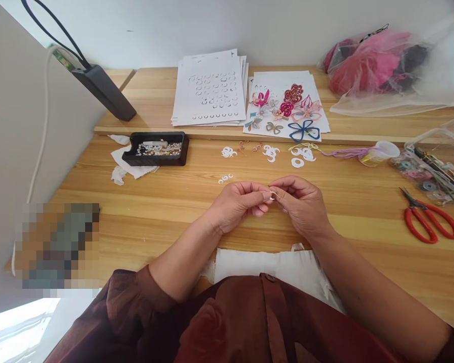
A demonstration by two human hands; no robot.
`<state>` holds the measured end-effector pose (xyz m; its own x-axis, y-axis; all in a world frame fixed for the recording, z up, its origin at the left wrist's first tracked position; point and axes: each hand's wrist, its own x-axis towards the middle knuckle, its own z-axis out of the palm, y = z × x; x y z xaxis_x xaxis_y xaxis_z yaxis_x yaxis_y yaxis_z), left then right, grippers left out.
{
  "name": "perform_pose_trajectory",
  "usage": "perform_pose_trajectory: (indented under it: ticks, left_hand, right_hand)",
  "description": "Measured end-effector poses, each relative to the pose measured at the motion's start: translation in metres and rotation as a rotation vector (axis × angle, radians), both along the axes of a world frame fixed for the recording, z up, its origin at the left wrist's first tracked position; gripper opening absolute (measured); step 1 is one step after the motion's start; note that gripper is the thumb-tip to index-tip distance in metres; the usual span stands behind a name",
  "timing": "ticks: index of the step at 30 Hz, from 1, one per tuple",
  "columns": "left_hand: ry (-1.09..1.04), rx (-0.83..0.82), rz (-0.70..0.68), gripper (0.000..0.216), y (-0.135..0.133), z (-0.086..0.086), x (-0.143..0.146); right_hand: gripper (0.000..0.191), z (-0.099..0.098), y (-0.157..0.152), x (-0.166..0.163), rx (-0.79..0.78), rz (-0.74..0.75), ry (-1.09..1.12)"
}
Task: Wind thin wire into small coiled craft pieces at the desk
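Observation:
Over the middle of the table, my left hand point(239, 202) and my right hand point(303, 205) meet at the fingertips. A small white crescent-shaped piece point(272, 198) shows between them, pinched by my left thumb and fingers. My right thumb and fingers are closed on a thin pale strand point(277, 194) beside it; most of both is hidden by the fingers. Just beyond my left hand lie several tiny white crescents point(225, 178). Farther back are larger white crescents point(271, 152), a white ring point(297, 163) and small copper-coloured pieces point(257, 146).
A black tray point(155, 160) of beads sits left, near a blurred-out object point(60, 247). Printed sheets point(212, 65) and fabric flowers point(304, 130) lie on the back ledge. Red-handled scissors point(431, 222), a clear box point(442, 166) and a small cup point(380, 154) stand right.

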<state>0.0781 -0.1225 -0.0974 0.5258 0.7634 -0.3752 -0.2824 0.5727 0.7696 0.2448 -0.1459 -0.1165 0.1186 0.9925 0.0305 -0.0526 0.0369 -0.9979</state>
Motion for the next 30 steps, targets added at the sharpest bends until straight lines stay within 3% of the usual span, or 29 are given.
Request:
perform_pose_trajectory:
  ticks: [17, 24, 30]
  left_hand:
    - [0.094, 0.113, 0.338, 0.033, 0.003, -0.008, 0.005]
    - [0.223, 0.256, 0.383, 0.029, 0.004, -0.009, 0.005]
    - [0.372, 0.427, 0.325, 0.017, 0.003, -0.01, 0.004]
  right_hand:
    - [0.01, 0.004, -0.007, -0.007, 0.015, -0.063, -0.151]
    - [0.008, 0.001, -0.014, -0.012, 0.125, -0.116, -0.322]
    - [0.002, 0.004, -0.02, -0.011, 0.279, -0.103, -0.613]
